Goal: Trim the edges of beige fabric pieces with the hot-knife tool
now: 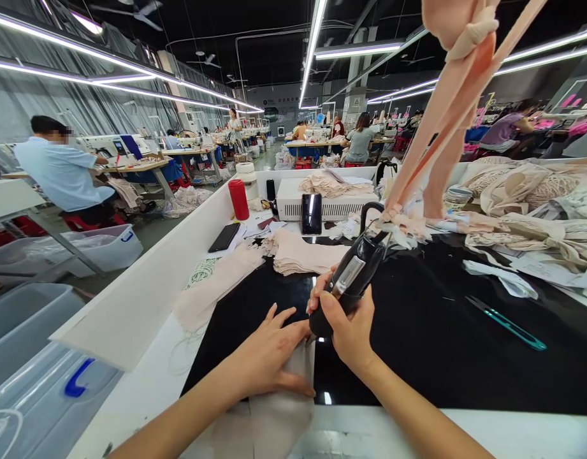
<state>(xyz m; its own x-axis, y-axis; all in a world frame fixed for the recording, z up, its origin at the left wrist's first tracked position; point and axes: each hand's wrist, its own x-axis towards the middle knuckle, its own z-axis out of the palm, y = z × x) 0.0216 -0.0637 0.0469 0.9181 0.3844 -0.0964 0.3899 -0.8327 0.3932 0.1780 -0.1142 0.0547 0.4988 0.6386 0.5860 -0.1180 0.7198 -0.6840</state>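
Note:
My right hand (pixel 347 326) is wrapped round a black hand tool (pixel 351 275) with a silver plate and a looped cord, its tip down at the edge of a pale beige fabric piece (pixel 274 408). My left hand (pixel 269 350) lies flat on that fabric, fingers spread, pressing it onto the black work surface (pixel 431 344). A stack of cut beige fabric pieces (pixel 300 252) lies just beyond the hands.
Teal thread snips (pixel 506 323) lie to the right. A red cup (pixel 238 199), two phones (pixel 224 237) and a white box (pixel 329 204) stand farther back. Pink straps (pixel 446 121) hang from above. Fabric heaps lie right. Clear bins (pixel 44 357) sit left; seated workers fill the hall.

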